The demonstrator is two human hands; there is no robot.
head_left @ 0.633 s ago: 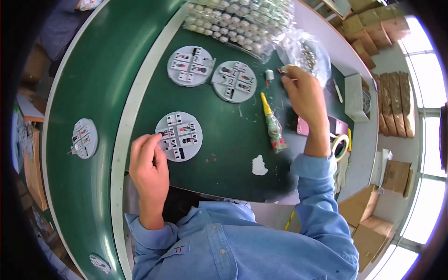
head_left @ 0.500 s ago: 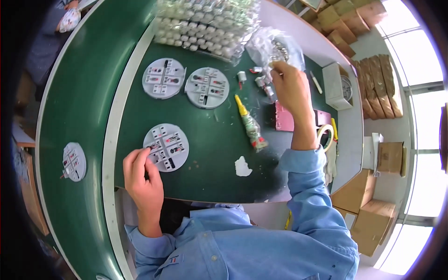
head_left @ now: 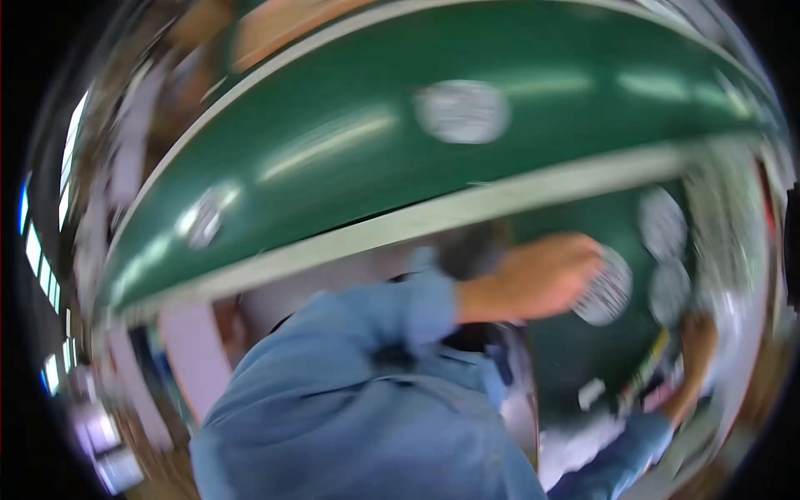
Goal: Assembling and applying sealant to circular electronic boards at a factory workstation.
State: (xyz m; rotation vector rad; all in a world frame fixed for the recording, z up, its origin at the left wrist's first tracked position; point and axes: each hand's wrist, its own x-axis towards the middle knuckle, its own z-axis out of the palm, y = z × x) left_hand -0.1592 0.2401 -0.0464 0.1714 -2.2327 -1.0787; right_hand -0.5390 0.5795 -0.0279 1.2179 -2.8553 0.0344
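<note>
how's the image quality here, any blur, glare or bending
Head view: motion blur smears left hand, right hand and discs, hiding the discs' details; head view: pale glare streaks on the green strip; head view: fisheye bends the strip's outer edge, corners black.

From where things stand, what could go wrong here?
1. The left hand overlaps one edge of a pale disc in this blurred view; a careless shift might push it aside.
2. The right hand is close to a second disc and a yellow-tipped tube; it could knock either.
3. A third disc sits close beside the second, so a bump might reach both.
</note>
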